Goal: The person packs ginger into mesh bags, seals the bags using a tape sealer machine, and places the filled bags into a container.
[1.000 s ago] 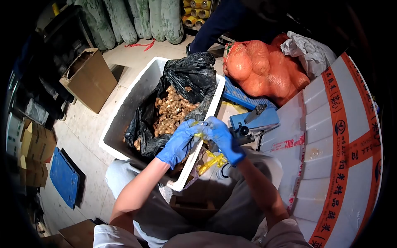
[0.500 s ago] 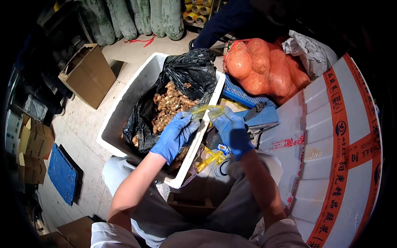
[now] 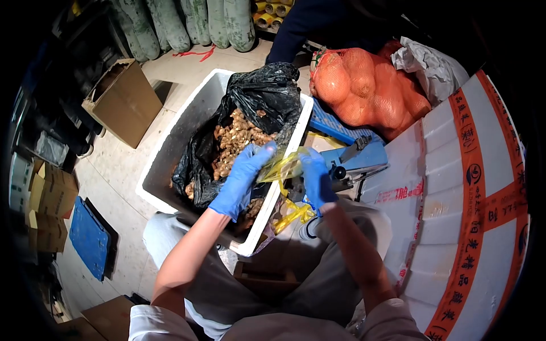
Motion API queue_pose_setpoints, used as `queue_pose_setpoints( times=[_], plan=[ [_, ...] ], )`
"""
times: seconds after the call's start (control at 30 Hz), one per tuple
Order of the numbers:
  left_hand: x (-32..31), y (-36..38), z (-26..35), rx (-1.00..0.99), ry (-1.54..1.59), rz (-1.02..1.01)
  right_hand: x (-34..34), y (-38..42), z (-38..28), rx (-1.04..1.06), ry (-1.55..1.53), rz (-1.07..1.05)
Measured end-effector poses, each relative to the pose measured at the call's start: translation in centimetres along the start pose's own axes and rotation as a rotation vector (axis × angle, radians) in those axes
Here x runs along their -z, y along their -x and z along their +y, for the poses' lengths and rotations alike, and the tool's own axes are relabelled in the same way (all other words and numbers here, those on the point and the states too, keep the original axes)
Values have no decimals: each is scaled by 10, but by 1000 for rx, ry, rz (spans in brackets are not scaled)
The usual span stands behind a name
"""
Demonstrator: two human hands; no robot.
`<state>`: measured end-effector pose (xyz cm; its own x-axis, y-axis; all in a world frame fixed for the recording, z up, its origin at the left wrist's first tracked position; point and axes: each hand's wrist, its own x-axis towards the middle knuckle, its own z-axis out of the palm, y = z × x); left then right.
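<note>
Yellow bag (image 3: 280, 166): a thin, see-through plastic bag, held up between both hands above the near rim of the foam box; judged very light, limp and slippery, easily torn, and best taken by the edges of its mouth, one side to each hand.
Taped foam lid (image 3: 455, 210): a large white panel at the right, crossed by orange printed tape.
Foam box (image 3: 170, 153): a white container on the floor, lined with a black plastic liner (image 3: 267, 99) that is folded open.
Orange net sack (image 3: 364, 91): bulging with round produce, lying beyond the box, just beside crumpled white paper.
Cardboard carton (image 3: 122, 102): open, standing on the floor to the left, well apart from the box.
Ginger (image 3: 236, 142): knobbly brown roots heaped inside the liner, just beyond the left hand.
Blue device (image 3: 355, 159): a small blue tool to the right of the hands; its kind cannot be told.
Left hand (image 3: 242, 179): blue-gloved, fingers closed on the bag's left edge.
Right hand (image 3: 315, 179): blue-gloved, fingers pinched on the bag's right edge.
Spare yellow bags (image 3: 293, 216): a loose bunch seen below the hands, near the box's rim.
</note>
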<state>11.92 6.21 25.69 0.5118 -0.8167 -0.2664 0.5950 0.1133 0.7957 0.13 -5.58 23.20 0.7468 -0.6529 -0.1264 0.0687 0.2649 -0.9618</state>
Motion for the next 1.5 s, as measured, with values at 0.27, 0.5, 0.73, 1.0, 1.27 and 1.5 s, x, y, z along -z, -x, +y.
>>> queue_pose_setpoints(
  times=[0.27, 0.5, 0.73, 1.0, 1.27, 1.5],
  plan=[
    [44, -28, -51, -258, -614, 293, 2, 8, -3, 863, 872, -19],
    [50, -27, -23, 160, 319, -135, 6, -3, 13, 25, 391, -139],
    [22, -15, -26, 46, -541, 39, 8, 11, -19, 406, 930, -275],
    [37, -25, -22, 121, -59, 110, -8, 1, -4, -201, 212, -187],
    [5, -3, -12, 56, -358, 82, 17, -2, -8, 462, 684, -311],
    [36, -26, -28, -212, -623, 236, -4, 3, -9, 244, 557, -202]
  ],
)
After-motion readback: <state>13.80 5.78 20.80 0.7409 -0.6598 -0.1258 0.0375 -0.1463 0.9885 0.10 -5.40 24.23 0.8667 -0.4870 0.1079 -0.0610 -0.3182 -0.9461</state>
